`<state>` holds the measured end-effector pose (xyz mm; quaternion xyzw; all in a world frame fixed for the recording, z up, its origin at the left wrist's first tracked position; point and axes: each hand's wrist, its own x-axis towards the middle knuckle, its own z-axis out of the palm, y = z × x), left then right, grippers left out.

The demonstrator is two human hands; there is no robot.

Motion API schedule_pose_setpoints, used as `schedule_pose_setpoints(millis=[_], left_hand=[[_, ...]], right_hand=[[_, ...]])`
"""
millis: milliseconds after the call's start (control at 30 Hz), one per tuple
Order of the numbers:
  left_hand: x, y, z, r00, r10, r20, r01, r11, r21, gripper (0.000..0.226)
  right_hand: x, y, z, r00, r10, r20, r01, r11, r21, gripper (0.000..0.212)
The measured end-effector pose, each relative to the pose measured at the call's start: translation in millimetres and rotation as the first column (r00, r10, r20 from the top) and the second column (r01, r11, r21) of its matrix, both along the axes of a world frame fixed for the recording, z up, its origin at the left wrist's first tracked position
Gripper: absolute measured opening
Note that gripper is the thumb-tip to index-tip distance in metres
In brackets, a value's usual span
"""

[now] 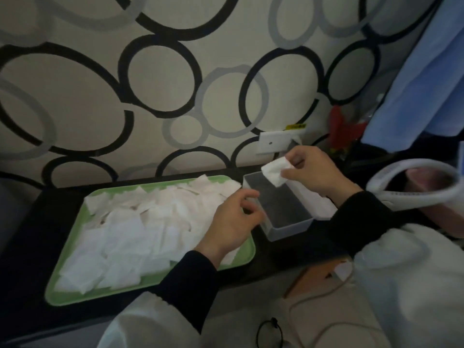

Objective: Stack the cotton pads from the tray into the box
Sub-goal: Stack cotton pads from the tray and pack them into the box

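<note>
The person's right hand pinches one white cotton pad between thumb and fingers above the far end of the clear box, while the left hand, fingers loosely curled on nothing, hovers over the right edge of the green tray heaped with cotton pads on the dark table.

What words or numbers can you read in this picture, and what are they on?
No text can be read here.
Small yellow sticker on the circle-patterned wall, above the white wall plate: dark marks, too blurred to read.
White curved plastic rim at right: faint grey marks, too small to read.
</note>
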<state>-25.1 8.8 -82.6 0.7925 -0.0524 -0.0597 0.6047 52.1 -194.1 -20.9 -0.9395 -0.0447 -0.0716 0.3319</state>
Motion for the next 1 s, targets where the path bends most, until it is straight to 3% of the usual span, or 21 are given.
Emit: schedule_pose_setpoints(millis=[167, 333, 467, 1000], left_hand=[[10, -18, -11, 0.997, -0.068, 0.040, 0.056, 0.970, 0.235, 0.020], [17, -29, -13, 0.997, -0.074, 0.036, 0.055, 0.922, 0.382, 0.014], [18, -30, -13, 0.996, -0.073, 0.057, 0.044, 0.912, 0.409, 0.017], [10, -15, -8, 0.997, -0.050, 0.067, 0.022, 0.931, 0.363, 0.024]], right_hand=[[39, -4, -5, 0.984, 0.139, -0.114, -0.168, 0.936, -0.309, 0.014], [59, 6, -12, 0.968, 0.209, -0.141, -0.250, 0.867, -0.432, 0.017], [68, 13, -19, 0.966, 0.215, -0.142, -0.257, 0.823, -0.507, 0.019], [44, 8, -32, 0.993, 0.118, -0.011, -0.110, 0.885, -0.452, 0.025]])
